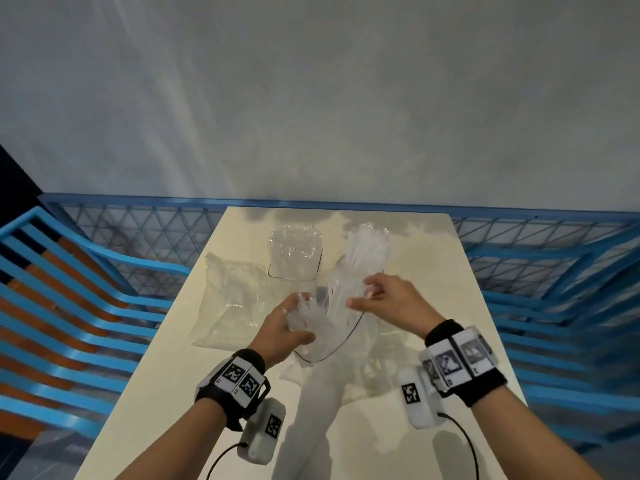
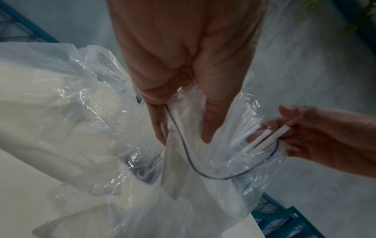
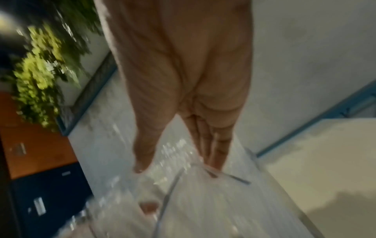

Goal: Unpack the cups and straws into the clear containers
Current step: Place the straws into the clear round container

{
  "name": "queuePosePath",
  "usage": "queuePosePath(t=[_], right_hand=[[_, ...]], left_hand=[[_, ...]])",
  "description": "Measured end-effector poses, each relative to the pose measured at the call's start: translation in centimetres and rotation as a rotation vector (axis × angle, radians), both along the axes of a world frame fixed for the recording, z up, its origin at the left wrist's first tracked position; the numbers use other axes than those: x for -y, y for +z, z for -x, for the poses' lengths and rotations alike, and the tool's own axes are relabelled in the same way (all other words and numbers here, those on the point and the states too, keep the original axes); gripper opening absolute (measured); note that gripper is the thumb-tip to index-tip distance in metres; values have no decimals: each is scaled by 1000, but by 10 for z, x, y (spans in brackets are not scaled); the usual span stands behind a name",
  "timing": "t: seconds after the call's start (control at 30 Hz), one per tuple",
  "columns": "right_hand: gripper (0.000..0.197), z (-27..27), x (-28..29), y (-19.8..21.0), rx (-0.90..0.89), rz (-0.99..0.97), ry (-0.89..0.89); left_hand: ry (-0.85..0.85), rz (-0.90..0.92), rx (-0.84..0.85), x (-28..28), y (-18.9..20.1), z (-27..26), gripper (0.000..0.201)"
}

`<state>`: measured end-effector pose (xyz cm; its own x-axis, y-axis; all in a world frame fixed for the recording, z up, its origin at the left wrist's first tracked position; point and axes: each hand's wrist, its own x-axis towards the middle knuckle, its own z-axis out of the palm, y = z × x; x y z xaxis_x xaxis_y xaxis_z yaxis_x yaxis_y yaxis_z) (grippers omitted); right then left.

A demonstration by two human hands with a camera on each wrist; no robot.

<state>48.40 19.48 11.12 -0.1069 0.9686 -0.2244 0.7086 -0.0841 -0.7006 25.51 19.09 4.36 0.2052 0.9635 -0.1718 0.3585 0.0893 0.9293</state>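
Note:
A bundle of white straws [image 1: 367, 247] in a clear plastic wrapper leans out of a tilted clear container, whose dark rim [image 1: 349, 332] shows near the table's middle. My right hand [image 1: 374, 296] grips the bundle through the wrapper about halfway along. My left hand [image 1: 289, 325] pinches crumpled wrapper at the container's near rim. The left wrist view shows my left hand [image 2: 183, 139] astride the rim [image 2: 203, 174], and my right hand [image 2: 305, 132] holding the straws [image 2: 262, 138]. The right wrist view is blurred, with my right hand [image 3: 177, 167] on plastic. A second clear container [image 1: 294, 261] behind holds crinkly clear cups.
A slack, empty-looking plastic bag [image 1: 225, 306] lies on the cream table [image 1: 398, 427], left of my hands. A blue slatted chair [image 1: 69, 289] stands at the left. A blue mesh railing [image 1: 519, 244] runs behind and to the right of the table.

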Motion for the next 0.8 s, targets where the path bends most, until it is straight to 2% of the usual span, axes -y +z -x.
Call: queuePosePath(t=[0.07, 0.17, 0.2, 0.27, 0.33, 0.43, 0.5, 0.6, 0.8], right_hand=[[86, 9, -1, -18, -74, 31, 65], [106, 20, -7, -44, -238, 60, 45], [103, 21, -11, -57, -275, 54, 40], [77, 27, -12, -69, -310, 1, 28], [39, 31, -7, -62, -335, -97, -36], [14, 24, -6, -48, -395, -199, -61], [13, 19, -10, -36, -475, -220, -95], [20, 11, -21, -8, -592, -240, -236], [18, -1, -35, 78, -720, -432, -288]], left_hand=[[-24, -1, -5, 1, 1, -3, 60], [-60, 6, -6, 2, 2, -8, 60], [-63, 11, -7, 2, 2, -10, 61], [-55, 16, 7, 2, 2, -14, 60], [-27, 15, 14, 3, 3, -16, 58], [18, 42, 15, 2, 3, -13, 58], [29, 48, -11, 2, 5, -10, 57], [14, 26, -51, 1, 10, -9, 57], [17, 17, -80, -1, 11, -7, 57]])
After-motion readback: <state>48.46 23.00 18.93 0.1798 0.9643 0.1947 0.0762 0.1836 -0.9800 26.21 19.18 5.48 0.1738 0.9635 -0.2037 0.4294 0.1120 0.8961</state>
